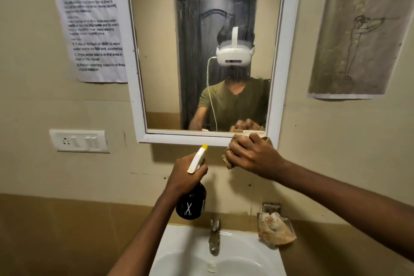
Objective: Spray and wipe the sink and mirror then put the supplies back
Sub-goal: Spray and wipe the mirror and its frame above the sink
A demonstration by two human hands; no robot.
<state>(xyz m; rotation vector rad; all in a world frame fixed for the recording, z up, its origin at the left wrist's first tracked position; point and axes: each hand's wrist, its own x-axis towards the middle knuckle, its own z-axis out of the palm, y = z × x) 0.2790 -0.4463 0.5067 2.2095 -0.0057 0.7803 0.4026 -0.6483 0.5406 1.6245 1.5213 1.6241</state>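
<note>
A white-framed mirror (289, 29) hangs on the wall above a white sink (179, 260) with a metal tap (214, 237). My left hand (186, 175) grips a dark spray bottle (191, 205) with a white and yellow trigger head, held upright below the mirror and above the sink. My right hand (251, 157) is closed on a brown cloth (227, 160), pressed against the mirror's lower right frame corner. The glass looks streaked and hazy.
A printed instruction sheet (89, 27) is taped left of the mirror, a sketch on paper (356, 38) to the right. A switch and socket plate (78, 141) sits lower left. A wall soap dish holding a crumpled brownish rag (275, 228) hangs right of the tap.
</note>
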